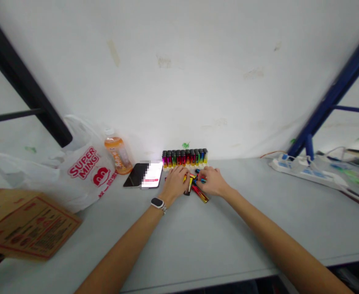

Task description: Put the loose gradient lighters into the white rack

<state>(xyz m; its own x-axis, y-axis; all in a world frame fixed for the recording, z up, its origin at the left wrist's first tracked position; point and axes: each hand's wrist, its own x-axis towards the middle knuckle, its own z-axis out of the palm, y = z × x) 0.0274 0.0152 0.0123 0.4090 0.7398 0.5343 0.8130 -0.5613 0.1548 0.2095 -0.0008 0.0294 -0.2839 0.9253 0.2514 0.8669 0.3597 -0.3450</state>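
Note:
A row of upright lighters (183, 157) in mixed bright colours with black tops stands in a pale holder by the wall. In front of it, several loose lighters (200, 194) lie in a small pile between my hands. My left hand (175, 183), with a watch (157, 202) on its wrist, is closed at the pile's left side, and a bit of yellow lighter shows at its fingertips. On the other side my right hand (212, 181) has its fingers curled round a blue lighter (202, 179). Both hands partly hide the pile and the holder's front.
To the left are a tablet-like device (135, 174), an orange drink bottle (118, 153), a white plastic bag (84, 171) and a cardboard box (32, 228). A white power strip (308, 173) with cables lies at the right, beside a blue metal post (335, 96).

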